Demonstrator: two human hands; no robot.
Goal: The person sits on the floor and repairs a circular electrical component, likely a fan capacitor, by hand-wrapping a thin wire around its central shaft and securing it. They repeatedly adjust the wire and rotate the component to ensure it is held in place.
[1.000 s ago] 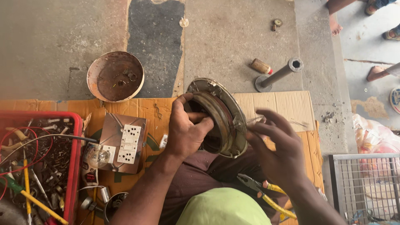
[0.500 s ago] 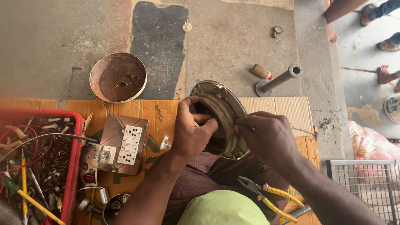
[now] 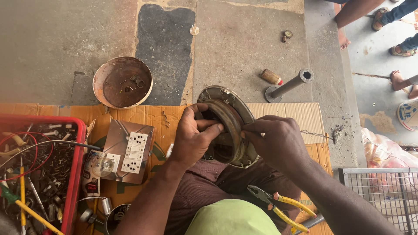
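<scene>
Since half a second ago, little is changed: the right hand is kept pinched at the rim of the round, grey metal motor housing, mid-frame, propped on edge over the lap so its inside is reachable. The left hand is clenched on the housing's other side, steadying it. One pair of yellow-handled pliers is laid below, one rusty round bowl upper left, one red plastic crate lower left.

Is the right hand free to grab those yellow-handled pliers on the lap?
Probably not at once: the right hand is pinching the round metal housing. The pliers lie uncovered just below that forearm.
</scene>
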